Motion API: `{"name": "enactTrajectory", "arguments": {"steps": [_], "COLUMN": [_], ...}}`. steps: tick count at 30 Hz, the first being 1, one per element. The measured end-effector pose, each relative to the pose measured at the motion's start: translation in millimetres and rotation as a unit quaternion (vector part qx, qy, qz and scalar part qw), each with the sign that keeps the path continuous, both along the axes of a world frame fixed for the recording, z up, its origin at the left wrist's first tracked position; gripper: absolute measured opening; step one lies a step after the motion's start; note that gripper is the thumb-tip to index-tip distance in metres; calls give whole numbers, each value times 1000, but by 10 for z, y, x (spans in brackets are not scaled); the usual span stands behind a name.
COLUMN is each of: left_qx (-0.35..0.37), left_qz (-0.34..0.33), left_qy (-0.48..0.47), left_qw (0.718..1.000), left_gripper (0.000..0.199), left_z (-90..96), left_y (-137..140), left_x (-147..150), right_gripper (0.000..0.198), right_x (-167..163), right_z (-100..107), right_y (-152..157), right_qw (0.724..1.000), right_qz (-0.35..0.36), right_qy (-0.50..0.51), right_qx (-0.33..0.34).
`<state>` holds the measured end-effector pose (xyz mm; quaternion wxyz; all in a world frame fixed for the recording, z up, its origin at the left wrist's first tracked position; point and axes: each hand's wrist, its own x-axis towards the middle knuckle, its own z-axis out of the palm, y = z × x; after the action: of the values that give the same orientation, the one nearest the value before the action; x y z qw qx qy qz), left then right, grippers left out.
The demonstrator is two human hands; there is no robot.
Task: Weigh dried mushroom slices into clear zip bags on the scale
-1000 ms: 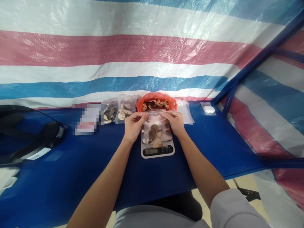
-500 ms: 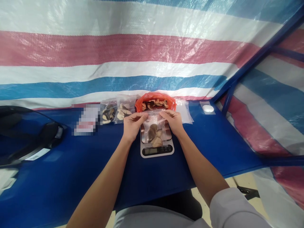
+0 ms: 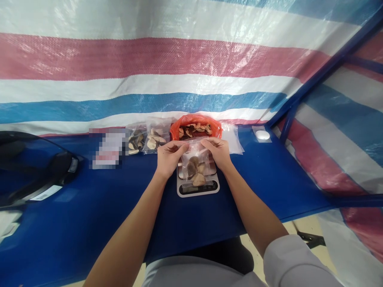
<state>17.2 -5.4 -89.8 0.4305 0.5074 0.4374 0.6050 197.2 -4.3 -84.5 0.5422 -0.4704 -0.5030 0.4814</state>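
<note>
A clear zip bag point(image 3: 186, 163) with several brown and pale dried slices point(image 3: 198, 179) in its lower part is held by its top edge. My left hand point(image 3: 169, 156) pinches the top left corner between thumb and fingers. At the top right corner my right hand point(image 3: 218, 151) pinches the bag in the same way. Beneath the bag is a white kitchen scale point(image 3: 198, 194) with a black display strip, partly covered by it. Whether the bag touches the scale I cannot tell. Just behind my hands stands an open red plastic bag point(image 3: 196, 118) of similar slices.
Two filled clear bags, a left one point(image 3: 136, 141) and a right one point(image 3: 156, 138), lie left of the red bag. Flat clear bags point(image 3: 235, 139) lie to its right. Farther right is a white oval object point(image 3: 262, 135). A black strapped item point(image 3: 60, 171) occupies the table's left.
The zip bag has shifted slightly and now covers more of the scale's display strip. My left hand has moved a little to the right. Both hands keep their pinch.
</note>
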Motion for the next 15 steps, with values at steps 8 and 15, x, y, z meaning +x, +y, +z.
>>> {"name": "enactTrajectory", "arguments": {"steps": [8,15], "left_qx": [-3,-42], "left_qz": [8,15], "left_qy": [10,-11], "left_qw": [1000,999], "left_gripper": [25,35], "left_z": [18,45], "left_y": [-20,-28], "left_x": [11,26], "right_gripper": [26,29], "right_x": [-18,-24], "right_z": [-20,-28], "right_y": [41,33], "right_qw": [999,1000], "right_qz": [2,-10], "right_qy": [25,25], "right_qx": [25,13]}}
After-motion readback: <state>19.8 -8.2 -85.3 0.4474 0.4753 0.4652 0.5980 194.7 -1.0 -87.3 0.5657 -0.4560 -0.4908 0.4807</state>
